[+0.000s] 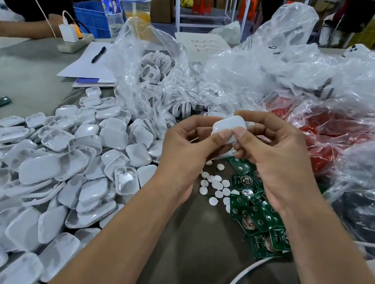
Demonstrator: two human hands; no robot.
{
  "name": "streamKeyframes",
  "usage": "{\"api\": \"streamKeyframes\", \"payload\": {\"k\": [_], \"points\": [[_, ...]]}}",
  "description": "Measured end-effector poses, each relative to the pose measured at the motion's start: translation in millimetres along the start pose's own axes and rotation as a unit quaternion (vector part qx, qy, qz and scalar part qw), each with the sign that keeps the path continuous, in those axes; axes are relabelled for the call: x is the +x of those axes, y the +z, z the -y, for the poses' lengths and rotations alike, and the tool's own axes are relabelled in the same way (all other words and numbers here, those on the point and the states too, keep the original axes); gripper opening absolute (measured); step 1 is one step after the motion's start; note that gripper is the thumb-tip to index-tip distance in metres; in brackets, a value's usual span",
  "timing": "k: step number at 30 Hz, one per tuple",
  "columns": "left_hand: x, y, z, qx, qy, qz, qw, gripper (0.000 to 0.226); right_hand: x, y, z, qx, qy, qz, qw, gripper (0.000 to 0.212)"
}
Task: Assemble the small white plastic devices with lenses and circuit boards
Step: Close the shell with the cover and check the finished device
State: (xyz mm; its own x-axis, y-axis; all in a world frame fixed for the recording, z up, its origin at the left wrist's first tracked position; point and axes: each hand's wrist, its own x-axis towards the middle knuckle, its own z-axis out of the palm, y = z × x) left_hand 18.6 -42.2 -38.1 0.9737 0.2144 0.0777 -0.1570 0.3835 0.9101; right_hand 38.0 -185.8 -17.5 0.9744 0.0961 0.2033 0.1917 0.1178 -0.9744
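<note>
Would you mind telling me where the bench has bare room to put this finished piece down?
Bare table lies between your forearms, bordered by the white shells on the left and the green circuit boards on the right. A second patch lies far left, before the papers. The plastic bags crowd the back.

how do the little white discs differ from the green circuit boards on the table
The white discs are small, round and plain; the green circuit boards are larger, squarish and carry silver round contacts. The discs lie scattered singly on the table, mostly apart; the boards are heaped, overlapping one another. The discs sit nearer the left hand, the boards under the right hand. Both are loose on the table.
</note>
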Motion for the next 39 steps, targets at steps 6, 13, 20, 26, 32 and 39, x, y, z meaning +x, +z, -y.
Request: {"api": "streamKeyframes", "payload": {"k": [6, 13, 20, 26, 32, 39], "points": [[1.8, -3.6, 2.4, 0.12, 0.049, 0.032, 0.991, 0.037, 1.3, -2.8, -4.2, -0.105, -0.024, -0.007, 0.994, 0.026], [3.8, -8.8, -0.4, 0.17, 0.043, 0.038, 0.984, 0.03, 3.5, -5.7, -6.9, -0.19, -0.014, 0.023, 0.981, 0.023], [3.5, -7.3, -2.7, 0.149, 0.019, 0.071, 0.986, 0.027, 3.3, -5.9, -5.8, -0.171, -0.017, 0.033, 0.985, 0.019], [4.7, -8.9, -5.0, 0.133, 0.006, 0.074, 0.988, 0.023, 2.2, -4.5, -3.2, -0.123, 0.004, 0.049, 0.991, 0.019], [3.8, -8.9, -7.5, 0.116, -0.011, 0.069, 0.991, 0.024, 1.4, -4.9, -1.7, -0.094, 0.029, 0.067, 0.993, 0.012], [1.6, -8.6, -9.4, 0.114, -0.031, 0.062, 0.991, 0.029, 1.1, -7.3, -0.2, -0.096, 0.043, 0.078, 0.991, 0.014]]}}
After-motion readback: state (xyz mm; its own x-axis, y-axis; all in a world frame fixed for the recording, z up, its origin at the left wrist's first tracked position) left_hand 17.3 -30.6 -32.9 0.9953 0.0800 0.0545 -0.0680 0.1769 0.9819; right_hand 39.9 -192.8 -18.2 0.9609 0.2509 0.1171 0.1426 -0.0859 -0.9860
